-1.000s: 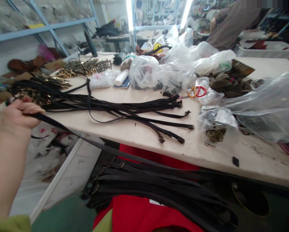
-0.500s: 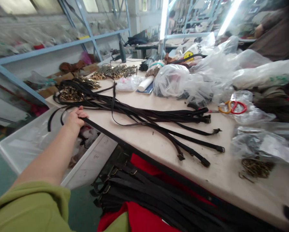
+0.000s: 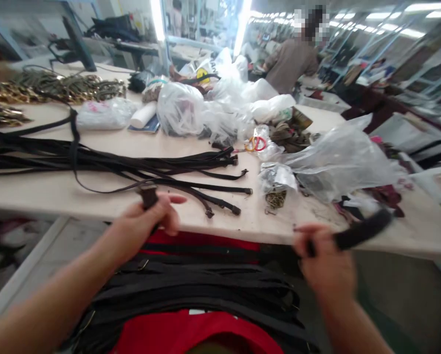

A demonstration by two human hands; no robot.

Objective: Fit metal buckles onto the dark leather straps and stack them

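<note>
My left hand is closed round one end of a dark strap, whose tip sticks up above the fist. My right hand grips a black strap piece that points out to the right, blurred by motion. Whether both hold the same strap cannot be told. Behind my left hand, long black straps with small buckles lie across the white table. More black straps rest on red cloth across my lap, below both hands.
Scissors with red and yellow handles lie beside a clear bag of metal hooks. Plastic bags fill the table's back. Gold-coloured metal parts lie at back left. A person stands beyond the table.
The view has swung to the right. My left hand has left the table's left edge and is now raised with a strap end. My right hand has come into view, holding a strap piece.
</note>
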